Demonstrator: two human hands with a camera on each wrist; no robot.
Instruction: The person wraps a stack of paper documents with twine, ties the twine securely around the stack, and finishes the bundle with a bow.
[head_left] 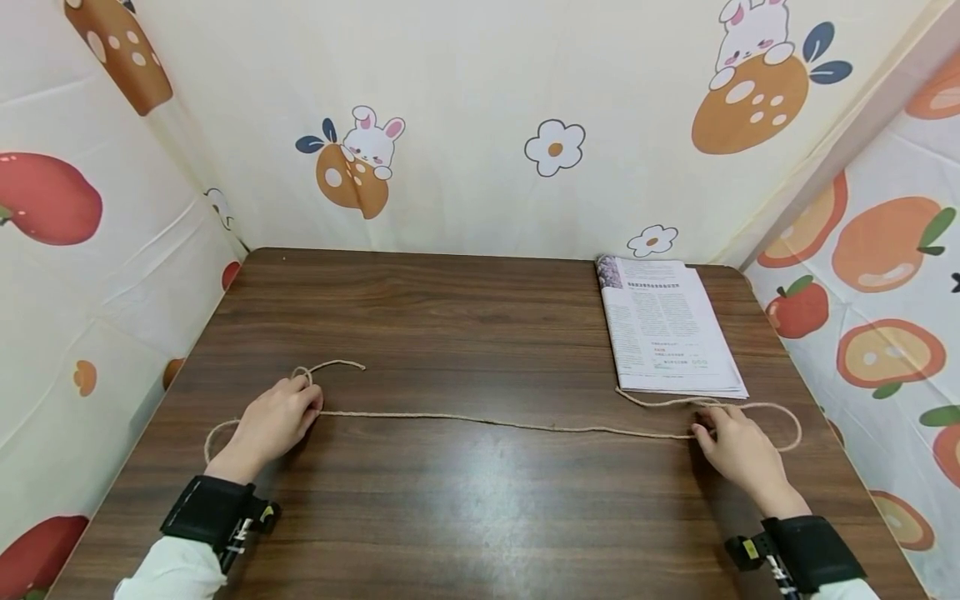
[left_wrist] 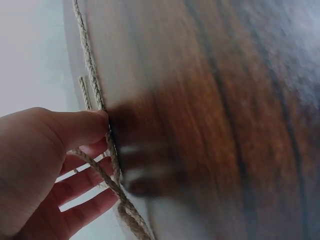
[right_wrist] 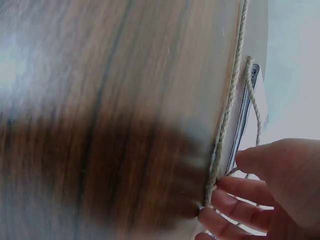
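Observation:
A thin beige twine rope [head_left: 480, 422] stretches across the brown wooden table, nearly straight between the two hands. At its left part, my left hand [head_left: 273, 417] pinches the rope between thumb and fingers; a short free end lies beyond the fingers and a loop bends out beside the wrist. In the left wrist view, rope strands [left_wrist: 125, 200] cross over the fingers. My right hand [head_left: 742, 450] holds the rope's right part with curled fingers. In the right wrist view, the rope [right_wrist: 232, 95] runs to the fingertips, partly hidden by them. A loop curves out right of this hand.
A printed booklet [head_left: 667, 325] lies at the table's back right, its near edge close to the right hand and the rope end. The wooden table [head_left: 450, 325] meets patterned cloth walls [head_left: 465, 125] at the back and sides.

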